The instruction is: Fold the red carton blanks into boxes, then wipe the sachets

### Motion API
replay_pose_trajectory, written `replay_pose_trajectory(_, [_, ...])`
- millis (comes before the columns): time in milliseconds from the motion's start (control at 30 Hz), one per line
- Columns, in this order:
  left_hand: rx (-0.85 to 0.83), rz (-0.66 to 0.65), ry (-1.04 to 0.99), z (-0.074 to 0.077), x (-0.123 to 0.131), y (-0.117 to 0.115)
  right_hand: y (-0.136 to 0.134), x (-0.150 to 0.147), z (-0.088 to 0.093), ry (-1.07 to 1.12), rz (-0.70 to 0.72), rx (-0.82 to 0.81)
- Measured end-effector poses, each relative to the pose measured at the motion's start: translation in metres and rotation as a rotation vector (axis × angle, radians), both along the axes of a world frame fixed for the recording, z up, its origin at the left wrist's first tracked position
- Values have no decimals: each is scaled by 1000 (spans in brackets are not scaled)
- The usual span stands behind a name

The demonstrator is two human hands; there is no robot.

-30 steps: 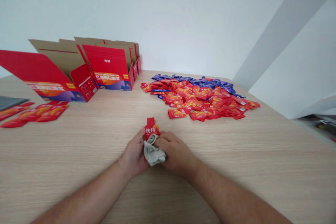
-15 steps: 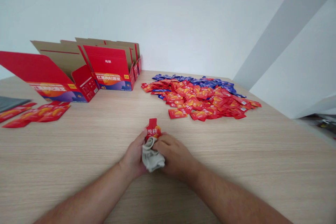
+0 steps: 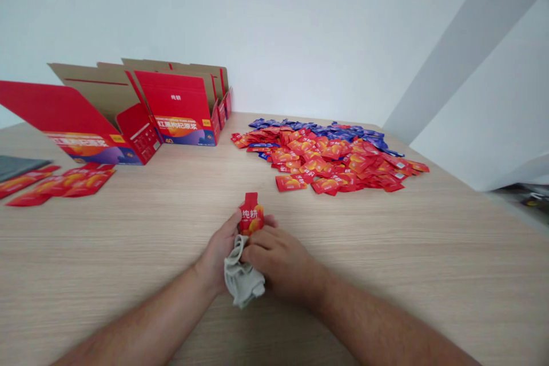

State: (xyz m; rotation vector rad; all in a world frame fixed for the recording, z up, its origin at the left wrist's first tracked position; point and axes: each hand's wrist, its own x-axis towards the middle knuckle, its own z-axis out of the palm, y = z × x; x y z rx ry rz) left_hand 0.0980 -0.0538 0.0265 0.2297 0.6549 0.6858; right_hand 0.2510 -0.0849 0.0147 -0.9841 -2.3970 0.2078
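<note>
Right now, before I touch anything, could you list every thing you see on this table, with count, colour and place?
table: one, light wood, under everything
cartons: several, red outside and brown inside, open, far left
sachet pile: many, mostly red with blue ones along the far edge, far centre-right
sachet row: a handful, red, lying flat near the left edge
dark sheet: one, dark grey, flat, at the left edge
held sachet: one, red and orange, upright between both hands
cloth: one, grey, crumpled, hanging between the hands below the held sachet
left hand: one, bare, grips the held sachet
right hand: one, bare, holds the cloth against the held sachet
</note>
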Motion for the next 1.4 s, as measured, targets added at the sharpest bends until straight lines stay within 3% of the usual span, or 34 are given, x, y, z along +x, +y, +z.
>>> replay_pose_trajectory(133, [83, 194, -3, 2, 3, -3, 1, 3, 3, 90, -184, -38])
replay_pose_trajectory(233, [42, 97, 16, -1, 6, -9, 1, 7, 7, 75, -85, 13])
replay_pose_trajectory(400, [160, -43, 28, -7, 9, -16, 3, 15, 10, 264, -322, 22])
replay_pose_trajectory(533, [153, -35, 31, -8, 6, -14, 6, 18, 9, 192, -191, 17])
replay_pose_trajectory(667, [228, -112, 67, -11, 1, -12, 8, 21, 10, 256, -361, 51])
replay_pose_trajectory(800, [239, -127, 52, -14, 0, -12, 9, 22, 11, 185, -229, 20])
replay_pose_trajectory(933, [246, -106, 10, -14, -1, -11, 13, 25, 9, 259, -368, 50])
replay_pose_trajectory(1067, [248, -98, 60, -13, 0, -11, 13, 25, 7, 183, -241, 61])
replay_pose_trajectory(1200, [239, -85, 68, -11, 0, -11, 13, 27, 8, 238, -358, 57])
replay_pose_trajectory(1333, [206, -76, 89, -8, 1, -11, 11, 26, 10, 126, -252, 40])
replay_pose_trajectory(1400, [175, -56, 73, -7, 3, -9, 9, 23, 11, 130, -313, 16])
